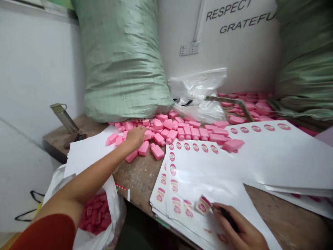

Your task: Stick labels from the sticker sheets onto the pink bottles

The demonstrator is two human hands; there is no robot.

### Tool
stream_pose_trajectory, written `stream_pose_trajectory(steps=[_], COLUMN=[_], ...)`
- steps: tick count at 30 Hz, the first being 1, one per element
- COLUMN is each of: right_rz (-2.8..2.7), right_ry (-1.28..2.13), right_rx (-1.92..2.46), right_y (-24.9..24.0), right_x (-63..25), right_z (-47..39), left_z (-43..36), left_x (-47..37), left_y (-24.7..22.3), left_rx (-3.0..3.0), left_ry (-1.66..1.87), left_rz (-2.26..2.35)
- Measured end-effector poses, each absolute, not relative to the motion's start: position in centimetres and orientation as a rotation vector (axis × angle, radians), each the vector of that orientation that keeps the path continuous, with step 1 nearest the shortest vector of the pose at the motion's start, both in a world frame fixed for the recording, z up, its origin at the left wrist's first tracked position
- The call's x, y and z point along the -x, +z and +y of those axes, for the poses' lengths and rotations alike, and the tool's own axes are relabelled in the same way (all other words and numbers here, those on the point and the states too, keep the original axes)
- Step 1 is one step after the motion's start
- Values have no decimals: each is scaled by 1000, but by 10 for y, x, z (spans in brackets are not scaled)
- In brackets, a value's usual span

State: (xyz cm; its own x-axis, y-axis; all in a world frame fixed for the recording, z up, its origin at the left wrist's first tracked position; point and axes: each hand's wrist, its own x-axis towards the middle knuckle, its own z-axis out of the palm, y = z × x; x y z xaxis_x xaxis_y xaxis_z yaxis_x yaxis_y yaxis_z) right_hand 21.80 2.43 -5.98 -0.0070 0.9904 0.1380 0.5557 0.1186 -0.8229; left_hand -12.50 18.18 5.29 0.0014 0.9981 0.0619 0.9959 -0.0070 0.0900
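Observation:
My left hand [135, 137] reaches into a heap of small pink plastic bottles [157, 151] on the table. Its fingers curl down among the bottles and are partly hidden, so I cannot tell whether they grip one. At the lower right, my right hand [240, 227] is closed around a dark, slim-handled tool [229, 218], its exact kind unclear. A pink-and-cream sticker [203, 205] hangs at the tool's tip, lifted at one edge over the sticker sheet [208, 173]. Rows of oval and larger labels remain along that sheet's top and left side.
A white bag [114, 208] of pink bottles hangs below the table's left side. Large green sacks [122, 62] stand behind, with a clear plastic bag [200, 93] between them. More sticker sheets [293, 156] lie right. A flask [64, 118] stands at far left.

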Motion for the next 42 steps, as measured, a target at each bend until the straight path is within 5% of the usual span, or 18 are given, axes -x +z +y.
stream_pose_trajectory(steps=[12,21,29,42], right_rz=[-1463,-1293,-1112,-843], right_ry=[965,1030,1227,1474], right_rx=[1525,1427,1339,1251], right_y=[-33,-19,0,10], right_x=[-193,-200,-190,-173], right_z=[14,6,-8,-22], left_z=[160,141,14,-7], left_x=[57,70,21,-5], left_y=[2,26,17,-1], left_rx=[-2120,-1766,-727,-332], left_ry=[20,467,813,836], left_rz=[2190,2171,1016,605])
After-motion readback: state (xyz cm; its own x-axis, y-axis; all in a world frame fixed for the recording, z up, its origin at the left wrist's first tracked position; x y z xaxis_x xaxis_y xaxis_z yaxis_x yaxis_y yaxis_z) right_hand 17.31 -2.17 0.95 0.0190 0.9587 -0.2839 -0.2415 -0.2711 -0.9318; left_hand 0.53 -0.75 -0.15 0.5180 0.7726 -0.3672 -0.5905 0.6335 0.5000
